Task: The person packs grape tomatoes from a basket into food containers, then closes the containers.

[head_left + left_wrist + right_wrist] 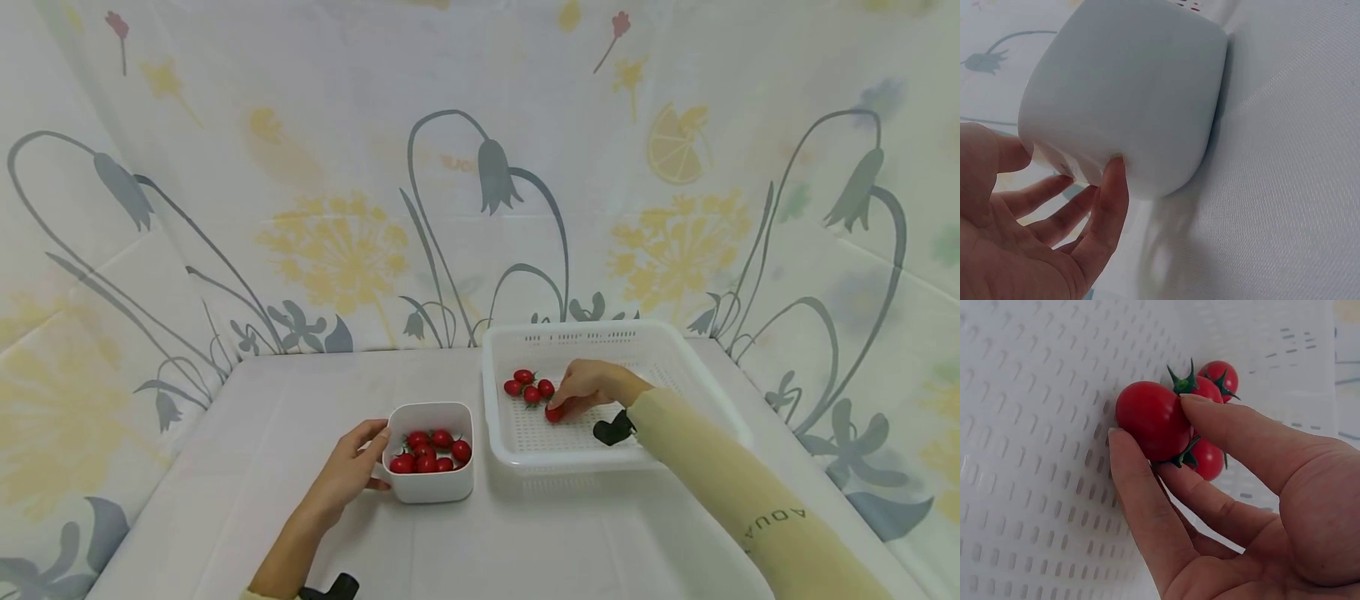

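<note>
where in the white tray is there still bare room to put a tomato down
The perforated tray floor is bare along its back wall and right half. The near-left part is crowded: a tomato cluster lies there, and the right hand pinches another tomato beside it. The bowl is nearly full.

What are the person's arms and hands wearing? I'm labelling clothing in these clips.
The right arm wears a long pale yellow sleeve printed with grey letters "AQUA". A black wrist device sits at its cuff. The left forearm is bare, with a black device lower down. Both hands are bare.
</note>
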The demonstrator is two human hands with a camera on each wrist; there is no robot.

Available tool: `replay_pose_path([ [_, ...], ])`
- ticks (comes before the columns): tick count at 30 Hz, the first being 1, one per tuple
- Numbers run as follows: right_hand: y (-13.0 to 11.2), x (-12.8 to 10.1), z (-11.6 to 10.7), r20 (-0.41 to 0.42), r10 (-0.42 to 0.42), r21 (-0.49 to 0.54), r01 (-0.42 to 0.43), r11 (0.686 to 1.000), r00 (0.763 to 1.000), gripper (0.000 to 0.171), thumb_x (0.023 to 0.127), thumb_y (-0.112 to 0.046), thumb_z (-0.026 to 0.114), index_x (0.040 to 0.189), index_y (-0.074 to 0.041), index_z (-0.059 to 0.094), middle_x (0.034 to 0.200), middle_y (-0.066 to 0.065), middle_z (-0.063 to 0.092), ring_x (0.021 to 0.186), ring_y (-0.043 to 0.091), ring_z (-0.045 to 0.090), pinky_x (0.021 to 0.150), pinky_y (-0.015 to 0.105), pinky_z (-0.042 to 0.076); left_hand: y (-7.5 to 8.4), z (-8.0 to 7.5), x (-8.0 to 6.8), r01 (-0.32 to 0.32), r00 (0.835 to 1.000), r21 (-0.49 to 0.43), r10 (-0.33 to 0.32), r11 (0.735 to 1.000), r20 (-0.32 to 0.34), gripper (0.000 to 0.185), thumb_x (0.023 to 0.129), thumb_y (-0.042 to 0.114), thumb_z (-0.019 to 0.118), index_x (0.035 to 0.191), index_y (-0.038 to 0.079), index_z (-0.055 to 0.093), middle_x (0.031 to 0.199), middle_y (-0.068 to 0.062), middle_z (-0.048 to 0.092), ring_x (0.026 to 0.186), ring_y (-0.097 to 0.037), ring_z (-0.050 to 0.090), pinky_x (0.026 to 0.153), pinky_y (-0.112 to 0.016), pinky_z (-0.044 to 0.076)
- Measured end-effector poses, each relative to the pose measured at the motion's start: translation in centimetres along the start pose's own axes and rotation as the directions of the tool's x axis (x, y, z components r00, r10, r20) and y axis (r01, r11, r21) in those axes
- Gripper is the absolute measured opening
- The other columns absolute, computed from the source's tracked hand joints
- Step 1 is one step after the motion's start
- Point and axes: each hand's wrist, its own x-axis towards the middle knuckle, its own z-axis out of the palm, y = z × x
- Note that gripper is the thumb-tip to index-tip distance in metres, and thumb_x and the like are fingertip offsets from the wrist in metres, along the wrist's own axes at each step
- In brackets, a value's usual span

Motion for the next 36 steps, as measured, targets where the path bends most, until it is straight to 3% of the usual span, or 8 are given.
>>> replay_pose_path([
  [9, -0.3, -0.5, 0.0, 0.052, -0.049, 0.068, 0.046, 0.997, 0.997, 0.007, 0.092, 0.001, 0.071, 0.093, 0.008, 0.071, 0.088, 0.013, 0.074, 0.079, 0.018, 0.072, 0.084, 0.037, 0.062, 0.0, 0.0, -0.1, 0.000, 1.000, -0.003, 0.000, 1.000, 0.000, 0.040, 0.109, 0.025, 0.049, 0.143, 0.003, 0.053, 0.141, -0.020, 0.056, 0.105, -0.028, 0.060, 0.071, -0.039, 0.063],
  [20, -1.4, -1.8, -0.9, 0.077, -0.156, 0.172, 0.141, 0.975, 0.985, 0.017, 0.096, 0.004, 0.064, 0.111, 0.011, 0.063, 0.101, 0.014, 0.069, 0.083, 0.019, 0.071, 0.090, 0.040, 0.060, -0.1, -0.1, 0.0, -0.011, 1.000, -0.007, 0.011, 1.000, 0.007, 0.042, 0.109, 0.027, 0.049, 0.144, 0.003, 0.052, 0.142, -0.019, 0.055, 0.106, -0.028, 0.060, 0.071, -0.039, 0.063],
  [27, -2.2, -2.4, -1.2, 0.106, -0.267, 0.214, 0.241, 0.947, 0.958, 0.027, 0.098, 0.004, 0.060, 0.122, 0.015, 0.055, 0.106, 0.018, 0.068, 0.093, 0.024, 0.073, 0.106, 0.055, 0.047, -0.1, -0.1, 0.0, -0.006, 1.000, -0.008, 0.006, 1.000, 0.008, 0.042, 0.109, 0.027, 0.050, 0.144, 0.003, 0.052, 0.143, -0.020, 0.054, 0.106, -0.029, 0.059, 0.071, -0.039, 0.063],
  [36, -2.7, -3.2, -0.7, 0.039, -0.432, 0.133, 0.424, 0.896, 0.901, 0.027, 0.097, -0.001, 0.065, 0.121, 0.011, 0.058, 0.111, 0.016, 0.065, 0.103, 0.027, 0.067, 0.102, 0.047, 0.053, 0.0, -0.1, -0.1, -0.012, 1.000, -0.009, 0.012, 1.000, 0.005, 0.041, 0.109, 0.025, 0.050, 0.143, 0.003, 0.053, 0.140, -0.019, 0.057, 0.103, -0.027, 0.061, 0.071, -0.039, 0.063],
])
